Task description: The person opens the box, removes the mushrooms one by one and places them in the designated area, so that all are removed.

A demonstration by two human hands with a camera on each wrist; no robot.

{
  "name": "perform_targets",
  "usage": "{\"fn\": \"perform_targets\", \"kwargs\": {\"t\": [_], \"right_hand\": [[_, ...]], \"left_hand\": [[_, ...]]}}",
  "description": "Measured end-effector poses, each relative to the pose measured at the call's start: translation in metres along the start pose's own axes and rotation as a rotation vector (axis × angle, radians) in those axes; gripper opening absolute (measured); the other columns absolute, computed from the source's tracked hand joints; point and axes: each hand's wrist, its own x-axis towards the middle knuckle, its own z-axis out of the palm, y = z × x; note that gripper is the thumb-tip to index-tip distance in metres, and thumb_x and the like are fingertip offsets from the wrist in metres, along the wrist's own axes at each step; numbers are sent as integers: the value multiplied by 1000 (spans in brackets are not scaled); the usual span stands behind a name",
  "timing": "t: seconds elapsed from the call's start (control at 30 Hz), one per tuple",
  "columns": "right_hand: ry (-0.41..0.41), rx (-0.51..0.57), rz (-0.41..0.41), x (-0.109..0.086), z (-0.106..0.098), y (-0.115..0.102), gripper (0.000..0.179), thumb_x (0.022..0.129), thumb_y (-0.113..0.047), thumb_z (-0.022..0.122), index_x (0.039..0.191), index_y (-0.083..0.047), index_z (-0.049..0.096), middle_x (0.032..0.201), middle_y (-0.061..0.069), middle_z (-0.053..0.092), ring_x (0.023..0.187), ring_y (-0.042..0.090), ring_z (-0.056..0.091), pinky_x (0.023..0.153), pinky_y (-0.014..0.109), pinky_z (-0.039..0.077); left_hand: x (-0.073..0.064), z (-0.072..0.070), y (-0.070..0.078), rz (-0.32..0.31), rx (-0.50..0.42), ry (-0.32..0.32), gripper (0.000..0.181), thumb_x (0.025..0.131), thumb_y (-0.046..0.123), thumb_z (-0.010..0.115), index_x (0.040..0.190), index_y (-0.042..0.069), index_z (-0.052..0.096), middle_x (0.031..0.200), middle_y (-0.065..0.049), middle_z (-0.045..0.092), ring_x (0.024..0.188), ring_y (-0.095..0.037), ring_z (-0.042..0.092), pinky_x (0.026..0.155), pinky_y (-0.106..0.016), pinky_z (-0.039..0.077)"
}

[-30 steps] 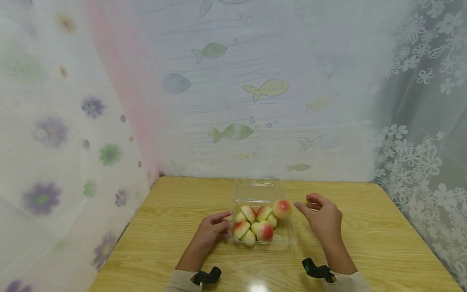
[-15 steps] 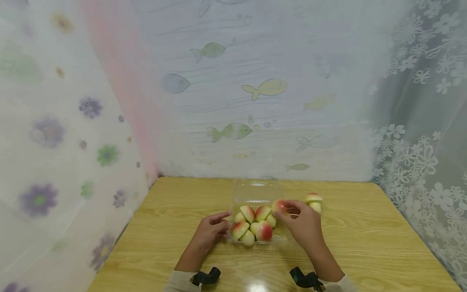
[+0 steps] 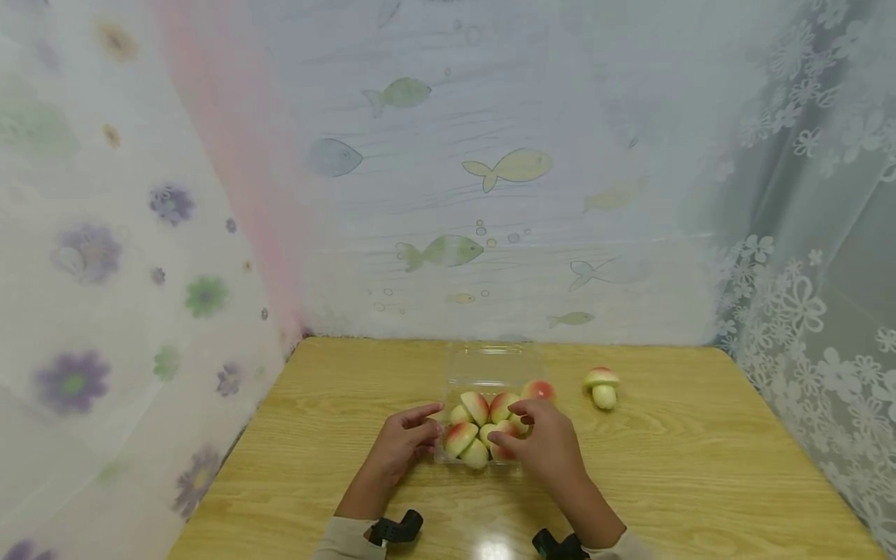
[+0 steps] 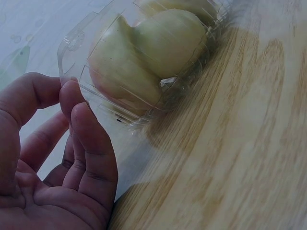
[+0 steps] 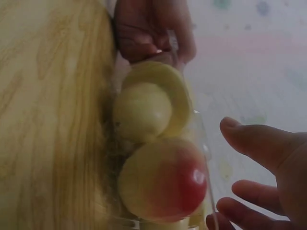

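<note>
Several glossy, yellow-and-red mushrooms [image 3: 460, 440] lie in a clear plastic clamshell box [image 3: 441, 455], its lid tipped back. My left hand [image 3: 404, 442] pinches the box's left rim between thumb and finger, as the left wrist view shows close up, with pale mushrooms [image 4: 169, 45] behind the clear wall. Over the box's right half is my right hand [image 3: 549, 442], thumb and fingers spread apart, partly covering the front-right mushroom. In the right wrist view a gap shows between its thumb and that red-capped mushroom [image 5: 165, 179]. At the back right corner another red cap [image 3: 539, 390] sticks up.
One loose mushroom [image 3: 603, 389] stands on the wooden table [image 3: 672, 459] to the right of the box. The transparent lid [image 3: 494, 362] reaches back toward the fish-patterned curtain [image 3: 434, 295]. Flowered curtains [image 3: 206, 295] hang along both sides.
My right hand has moved left from the table at the box's right, past the back-right mushroom, to above the front-right one. The loose mushroom now shows fully. My left hand stays on the rim.
</note>
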Motion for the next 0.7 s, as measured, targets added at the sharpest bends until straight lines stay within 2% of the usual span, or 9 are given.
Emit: {"fn": "perform_targets", "kwargs": {"t": [0.27,0.57,0.7], "right_hand": [[-12,-24,-14,-3,9,1,48,72,-35,95,109,-12,76,108,1,74,96,22,69,77,40,57],[-2,-66,-19,-3,8,1,46,72,-35,95,108,-13,76,107,0,74,95,19,70,78,41,57],[-11,-109,-15,-3,10,2,47,71,-41,95,106,-16,76,103,-3,73,85,14,65,69,35,53]], "left_hand": [[0,1,1,-2,-2,7,50,96,7,71,144,1,60,93,2,71,75,-9,63,67,-25,57],[-1,1,2,2,-3,-1,50,97,8,69,146,1,58,96,1,71,75,-8,63,67,-24,57],[0,0,1,0,-11,-1,50,97,7,70,145,1,58,95,1,71,75,-8,63,67,-24,57]]}}
